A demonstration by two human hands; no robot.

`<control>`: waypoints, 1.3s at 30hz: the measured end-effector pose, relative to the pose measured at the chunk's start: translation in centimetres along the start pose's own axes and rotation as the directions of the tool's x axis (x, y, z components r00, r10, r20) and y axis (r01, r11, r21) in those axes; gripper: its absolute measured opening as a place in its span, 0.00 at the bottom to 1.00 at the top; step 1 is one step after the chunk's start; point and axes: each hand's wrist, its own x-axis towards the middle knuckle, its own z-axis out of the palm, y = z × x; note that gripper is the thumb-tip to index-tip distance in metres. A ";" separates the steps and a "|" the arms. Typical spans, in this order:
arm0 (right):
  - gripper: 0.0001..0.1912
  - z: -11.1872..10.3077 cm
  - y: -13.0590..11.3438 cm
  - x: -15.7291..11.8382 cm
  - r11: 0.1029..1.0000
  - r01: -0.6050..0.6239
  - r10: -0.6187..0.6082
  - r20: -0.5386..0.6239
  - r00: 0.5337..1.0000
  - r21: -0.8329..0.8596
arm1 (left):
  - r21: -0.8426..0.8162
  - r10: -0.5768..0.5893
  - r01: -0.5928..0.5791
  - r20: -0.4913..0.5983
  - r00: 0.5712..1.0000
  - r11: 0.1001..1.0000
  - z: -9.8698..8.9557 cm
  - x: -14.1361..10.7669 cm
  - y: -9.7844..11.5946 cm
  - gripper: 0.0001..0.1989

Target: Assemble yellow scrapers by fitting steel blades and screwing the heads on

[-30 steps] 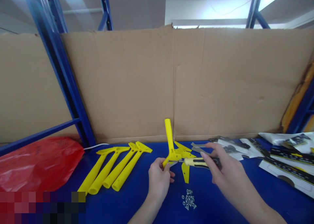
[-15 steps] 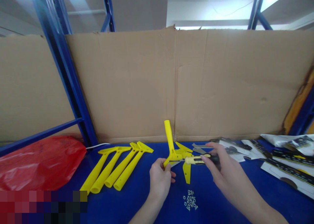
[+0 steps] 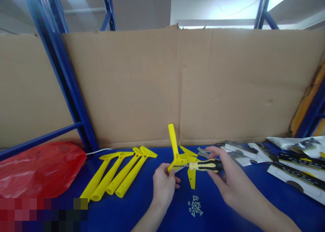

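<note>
Thumb and forefinger of the right hand (image 3: 232, 177) have parted further around the screwdriver (image 3: 203, 166), the thumb dropping beneath it and baring more of its rear, while the left hand (image 3: 164, 183) stays much as it was half a second ago. The right grip looks loose: forefinger above, thumb below, the rear of the tool within the hand. The other fingers are hidden, so how firmly they press cannot be told.

The left grip pinches one arm of the head of the yellow handle (image 3: 173, 140), whose tube stands up, slightly tilted, above that grip. The screwdriver's shaft lies level between the two grips, its tip at the head just beside the left fingertips; whether it sits in a screw is too small to see.

To turn well here, the person would best keep shaft and screw in one line, press lightly towards the left grip while twisting, and hold those fingertips clear in case the tip slips.

Just below and between the grips, small screws and nuts (image 3: 195, 206) lie heaped on the blue tabletop (image 3: 122, 215). Four spare handles (image 3: 133, 173) rest left of the left grip.
</note>
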 end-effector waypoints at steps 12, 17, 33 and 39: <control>0.17 -0.4 -0.2 0.5 1.000 -0.008 0.008 0.010 1.000 -0.021 | 0.061 0.012 -0.014 0.038 0.999 0.998 0.0 -0.1 0.1 0.06; 0.21 -0.7 -0.2 -0.1 0.998 0.028 -0.032 0.078 0.996 0.061 | 0.041 0.004 -0.005 0.014 1.000 0.999 0.1 0.0 0.0 0.06; 0.19 -0.3 -0.5 0.6 0.997 -0.064 0.063 -0.012 0.998 -0.041 | 0.057 0.020 -0.022 0.036 0.999 0.998 0.0 -0.1 0.1 0.06; 0.24 -0.3 -0.4 -0.2 0.998 -0.059 0.058 0.036 0.998 0.038 | 0.055 0.021 -0.023 0.030 0.999 0.998 0.0 -0.1 0.1 0.06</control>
